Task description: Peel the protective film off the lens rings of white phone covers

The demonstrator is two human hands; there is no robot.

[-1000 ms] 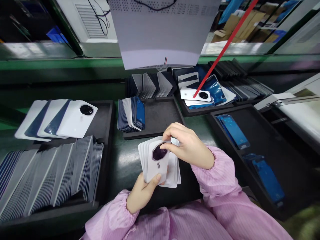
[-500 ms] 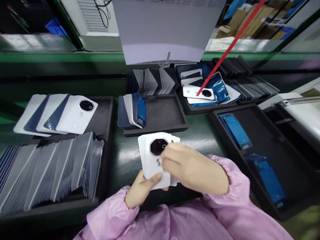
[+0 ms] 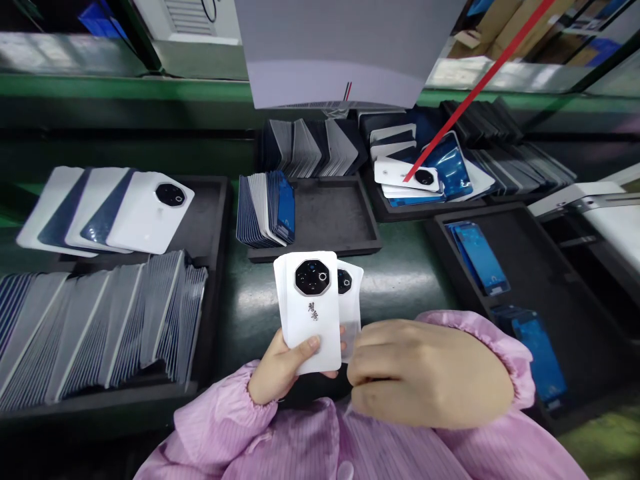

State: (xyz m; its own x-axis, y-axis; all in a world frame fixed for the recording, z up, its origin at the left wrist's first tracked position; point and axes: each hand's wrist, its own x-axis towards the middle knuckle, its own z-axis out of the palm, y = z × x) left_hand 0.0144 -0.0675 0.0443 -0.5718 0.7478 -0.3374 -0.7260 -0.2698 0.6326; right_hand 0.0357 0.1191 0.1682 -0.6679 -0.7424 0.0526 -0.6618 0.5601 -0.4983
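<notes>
My left hand (image 3: 280,367) grips a fanned stack of white phone back covers (image 3: 310,313) upright over the green bench; the front cover shows a dark octagonal camera ring and red lettering. My right hand (image 3: 425,380) is curled low beside the stack, its fingertips at the lower edge of a rear cover (image 3: 350,300) that sticks out to the right. Both arms wear pink sleeves.
A black tray (image 3: 210,220) at left holds rows of covers and three lying white ones (image 3: 145,213). A smaller tray (image 3: 325,227) ahead holds a leaning row. Trays at right (image 3: 550,280) hold blue-filmed pieces (image 3: 480,257). A grey sheet hangs overhead.
My right hand slid from the top of the stack down to its lower right. The stack rose and turned to face me, and a rear cover now shows at the right.
</notes>
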